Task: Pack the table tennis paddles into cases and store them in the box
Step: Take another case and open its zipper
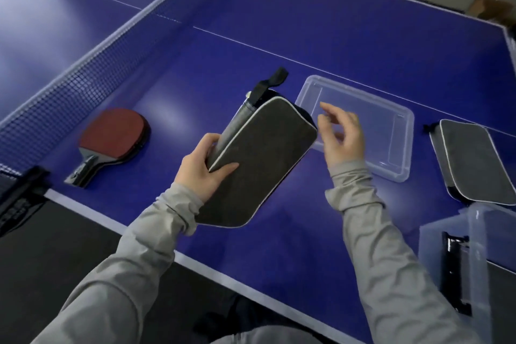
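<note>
My left hand [202, 169] grips a grey paddle case [262, 159] with white piping, held tilted above the blue table [279, 232]; its black strap sticks up at the far end. My right hand [342, 134] hovers just right of the case's far corner, fingers loosely curled, holding nothing. A red paddle [111, 137] lies flat on the table at the left, near the net. A second grey case [474, 162] lies flat at the right. A clear plastic box [474, 260] stands at the lower right with a dark case inside.
A clear plastic lid [391, 126] lies on the table behind my right hand. The net [83, 84] runs diagonally along the left, with its black clamp at the table's near edge. Other paddles lie at the far top left.
</note>
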`<state>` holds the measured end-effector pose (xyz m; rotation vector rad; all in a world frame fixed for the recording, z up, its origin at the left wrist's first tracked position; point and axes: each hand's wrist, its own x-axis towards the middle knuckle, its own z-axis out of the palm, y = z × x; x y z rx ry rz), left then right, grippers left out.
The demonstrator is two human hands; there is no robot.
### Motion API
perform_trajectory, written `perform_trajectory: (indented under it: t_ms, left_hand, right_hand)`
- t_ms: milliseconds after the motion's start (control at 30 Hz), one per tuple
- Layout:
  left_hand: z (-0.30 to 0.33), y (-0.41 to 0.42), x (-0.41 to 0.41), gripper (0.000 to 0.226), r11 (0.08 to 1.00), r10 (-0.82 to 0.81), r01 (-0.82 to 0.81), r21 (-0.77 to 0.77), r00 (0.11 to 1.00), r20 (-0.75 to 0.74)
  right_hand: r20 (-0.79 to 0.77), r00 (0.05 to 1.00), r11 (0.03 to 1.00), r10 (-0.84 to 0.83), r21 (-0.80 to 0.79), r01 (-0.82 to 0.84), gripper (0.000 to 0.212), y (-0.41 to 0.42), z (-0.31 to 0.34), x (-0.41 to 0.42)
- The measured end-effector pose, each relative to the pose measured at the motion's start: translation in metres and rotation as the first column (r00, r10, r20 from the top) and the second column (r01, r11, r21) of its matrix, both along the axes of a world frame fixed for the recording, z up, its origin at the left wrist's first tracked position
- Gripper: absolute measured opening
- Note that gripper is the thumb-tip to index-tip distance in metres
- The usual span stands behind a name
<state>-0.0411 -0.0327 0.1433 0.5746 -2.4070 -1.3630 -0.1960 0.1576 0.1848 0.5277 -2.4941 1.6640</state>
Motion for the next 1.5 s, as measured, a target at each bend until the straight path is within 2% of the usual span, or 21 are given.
perform_trajectory:
  t_ms: [100, 167, 267, 367, 433, 500, 600, 700, 833, 900, 1000, 1100, 1200, 1300, 1500]
  left_hand:
    - [0.002, -0.021, -0.009, 0.042, 0.983, -0.015, 0.022, -0.18, 0.999, 0.038]
    - [0.004, -0.032, -0.013, 0.042, 0.964, -0.054, 0.068, -0.257, 0.997, 0.06]
    - [0.006, -0.048, -0.021, 0.042, 0.939, -0.154, 0.177, -0.295, 0.983, 0.1]
    - [0.009, -0.064, -0.033, 0.039, 0.901, -0.255, 0.299, -0.316, 0.951, 0.173]
    - [0.011, -0.073, -0.041, 0.039, 0.87, -0.319, 0.372, -0.325, 0.925, 0.206]
    - [0.011, -0.084, -0.047, 0.039, 0.845, -0.371, 0.424, -0.325, 0.903, 0.214]
    - [0.013, -0.099, -0.051, 0.041, 0.796, -0.421, 0.487, -0.36, 0.872, 0.249]
    - [0.015, -0.117, -0.055, 0.042, 0.734, -0.487, 0.561, -0.383, 0.828, 0.28]
    - [0.016, -0.134, -0.056, 0.043, 0.72, -0.54, 0.605, -0.34, 0.796, 0.274]
    - [0.014, -0.139, -0.054, 0.043, 0.728, -0.564, 0.622, -0.286, 0.782, 0.264]
    - [0.011, -0.143, -0.048, 0.042, 0.736, -0.596, 0.642, -0.216, 0.765, 0.244]
    - [0.009, -0.143, -0.046, 0.039, 0.746, -0.615, 0.645, -0.165, 0.762, 0.202]
    - [0.006, -0.14, -0.044, 0.039, 0.772, -0.614, 0.628, -0.101, 0.777, 0.139]
    - [0.002, -0.135, -0.043, 0.039, 0.781, -0.615, 0.623, -0.048, 0.78, 0.113]
    - [0.001, -0.139, -0.044, 0.038, 0.836, -0.516, 0.509, 0.205, 0.856, -0.022]
  right_hand:
    - [-0.03, 0.996, 0.991, 0.087, 0.109, -0.084, 0.019, -0.026, 0.023, -0.012]
    - [0.038, 0.987, 0.973, 0.155, 0.17, -0.16, 0.017, -0.038, 0.033, -0.018]
    - [0.138, 0.962, 0.926, 0.238, 0.266, -0.267, 0.007, -0.051, 0.043, -0.024]
    - [0.246, 0.94, 0.864, 0.234, 0.391, -0.318, 0.017, -0.063, 0.046, -0.029]
    - [0.307, 0.926, 0.814, 0.221, 0.464, -0.349, 0.031, -0.072, 0.048, -0.028]
    - [0.317, 0.929, 0.815, 0.189, 0.478, -0.329, 0.031, -0.08, 0.05, -0.023]
    - [0.354, 0.919, 0.858, 0.172, 0.405, -0.316, 0.014, -0.087, 0.054, -0.015]
    - [0.359, 0.925, 0.906, 0.128, 0.337, -0.256, 0.018, -0.099, 0.05, -0.001]
    - [0.274, 0.962, 0.953, -0.021, 0.295, -0.063, 0.014, -0.111, 0.04, 0.019]
    - [0.246, 0.966, 0.97, -0.079, 0.24, 0.018, 0.02, -0.115, 0.036, 0.025]
    - [0.193, 0.97, 0.964, -0.149, 0.246, 0.099, 0.022, -0.117, 0.034, 0.032]
    - [0.269, 0.941, 0.973, -0.205, 0.159, 0.166, 0.021, -0.111, 0.032, 0.028]
    - [0.321, 0.933, 0.985, -0.164, 0.109, 0.135, 0.032, -0.094, 0.036, 0.024]
    - [0.342, 0.937, 0.997, -0.07, 0.066, 0.05, 0.03, -0.081, 0.038, 0.023]
    - [0.405, 0.898, 0.982, -0.174, 0.011, 0.186, 0.034, -0.043, 0.024, 0.019]
